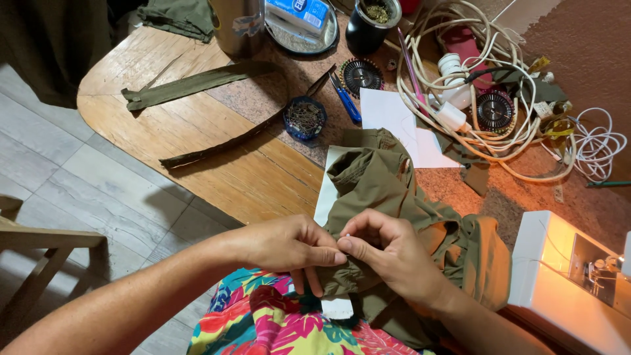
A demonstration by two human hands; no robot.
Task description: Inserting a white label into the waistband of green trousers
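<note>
Olive-green garment (394, 217): woven cloth, crumpled and folded over itself, bunched in a heap. Upper part lies on the tabletop (197, 125) edge over a white sheet; lower part hangs toward the lap. A folded edge is pinched at mid-front, where a small pin (346, 235) head shows.

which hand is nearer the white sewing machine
Right. The right hand pinches the olive fabric just left of the sewing machine; the left hand sits farther left, beyond the right hand.
</note>
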